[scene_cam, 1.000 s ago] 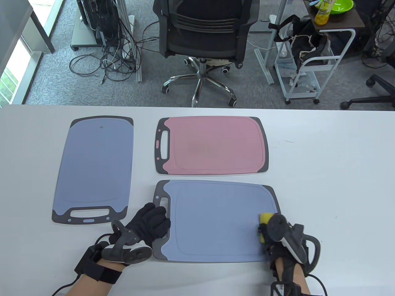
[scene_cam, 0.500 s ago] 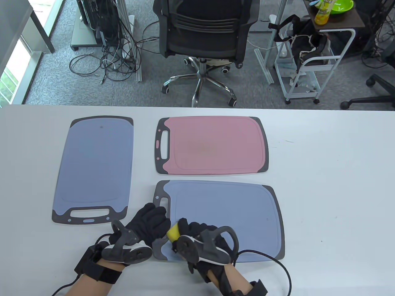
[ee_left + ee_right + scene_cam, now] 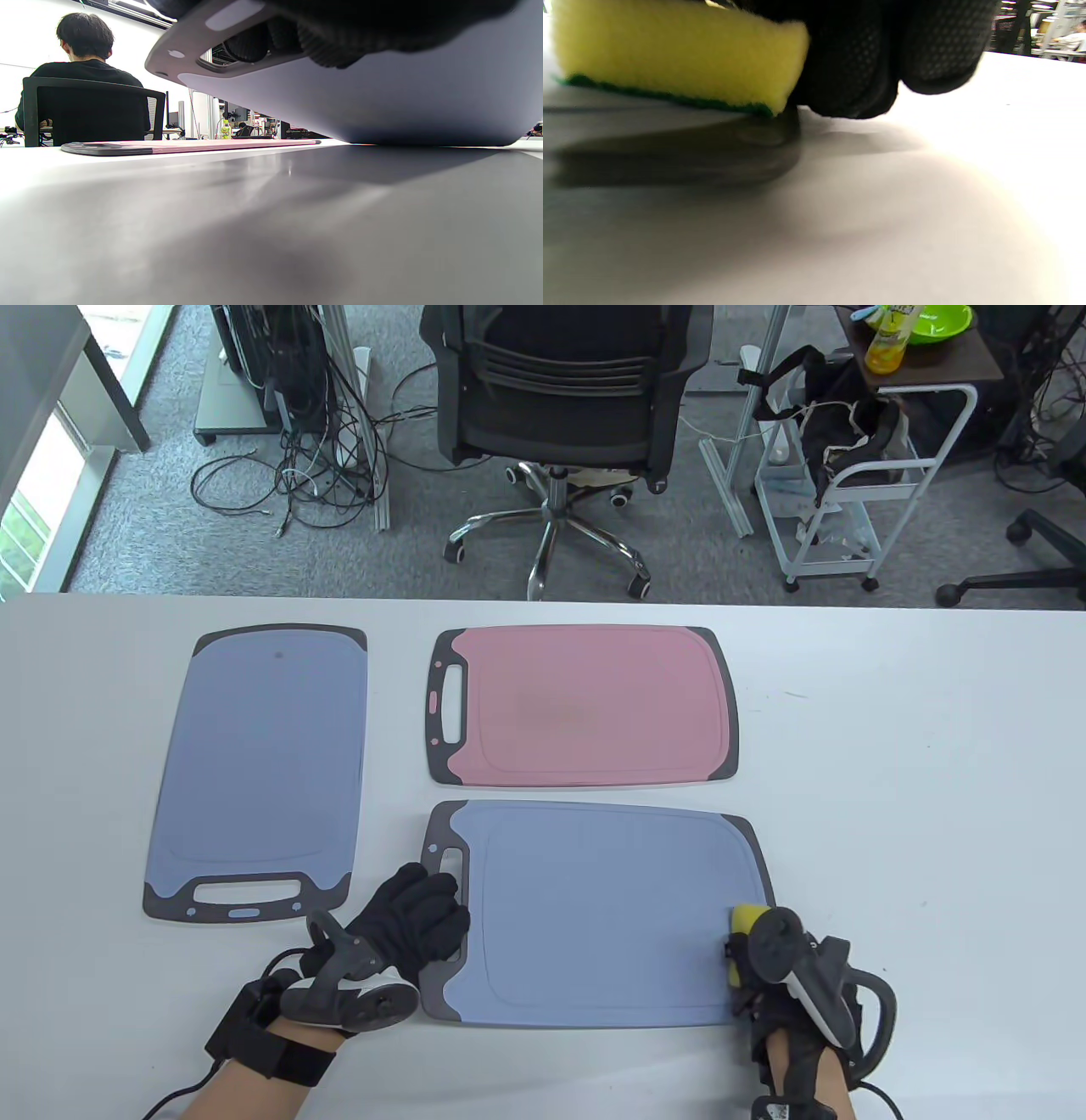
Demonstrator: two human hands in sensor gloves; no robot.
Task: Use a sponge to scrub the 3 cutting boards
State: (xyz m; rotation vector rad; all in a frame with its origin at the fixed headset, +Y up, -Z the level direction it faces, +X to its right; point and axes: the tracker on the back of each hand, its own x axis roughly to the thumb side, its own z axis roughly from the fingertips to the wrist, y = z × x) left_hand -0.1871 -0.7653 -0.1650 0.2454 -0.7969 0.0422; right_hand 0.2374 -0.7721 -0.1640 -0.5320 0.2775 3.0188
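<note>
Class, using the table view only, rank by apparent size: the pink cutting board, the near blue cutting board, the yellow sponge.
1. Near blue cutting board, though nearness to the camera helps.
2. Pink cutting board.
3. Yellow sponge, far smallest, partly hidden by the right hand.

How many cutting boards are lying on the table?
3. A blue board lies at the left, a pink board at the far middle, and a second blue board nearest, between the two hands. None seems hidden.
</note>
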